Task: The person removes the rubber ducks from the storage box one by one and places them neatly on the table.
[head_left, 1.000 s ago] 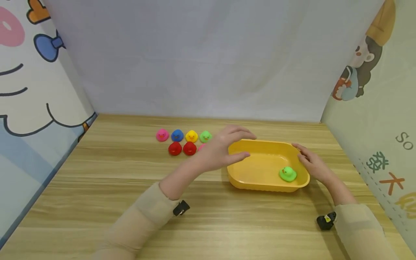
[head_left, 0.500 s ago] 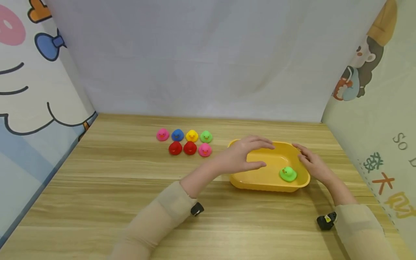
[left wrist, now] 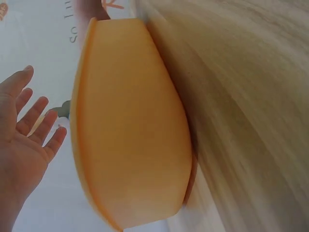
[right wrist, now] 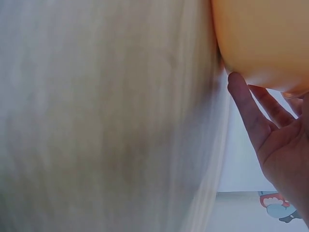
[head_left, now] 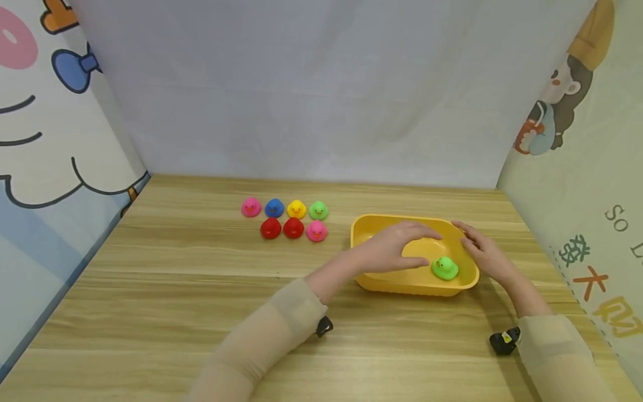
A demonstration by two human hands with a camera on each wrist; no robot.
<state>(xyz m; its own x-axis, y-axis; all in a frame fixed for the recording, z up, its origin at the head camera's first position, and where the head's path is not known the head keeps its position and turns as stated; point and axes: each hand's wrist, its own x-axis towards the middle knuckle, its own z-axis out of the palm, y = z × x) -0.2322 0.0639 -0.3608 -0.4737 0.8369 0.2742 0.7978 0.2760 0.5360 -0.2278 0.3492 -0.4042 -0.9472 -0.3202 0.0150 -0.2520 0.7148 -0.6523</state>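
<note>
In the head view a yellow plastic basin (head_left: 372,282) stands on the table, right of the middle. One bright green toy duck (head_left: 445,268) sits inside, near its right end. My left hand (head_left: 394,247) hovers over the basin, thumb and fingers spread apart, with nothing between them. From the left wrist view this hand (left wrist: 26,130) appears above the rim, palm and fingers visible. At the basin's right end my right hand (head_left: 484,254) holds the rim, thumb at the inner side. In the right wrist view its fingers (right wrist: 248,108) lie against the outer wall.
Left of the basin, several toy ducks stand in two rows: pink (head_left: 251,207), blue (head_left: 274,208), yellow (head_left: 296,210) and green (head_left: 318,210) behind, two red (head_left: 293,228) and a pink (head_left: 317,231) in front. A pale curtain (head_left: 311,95) closes off the back.
My left hand has moved right, from the basin's left rim to over its middle, near the green duck inside. The front pink duck is uncovered. My right hand has stayed at the rim.
</note>
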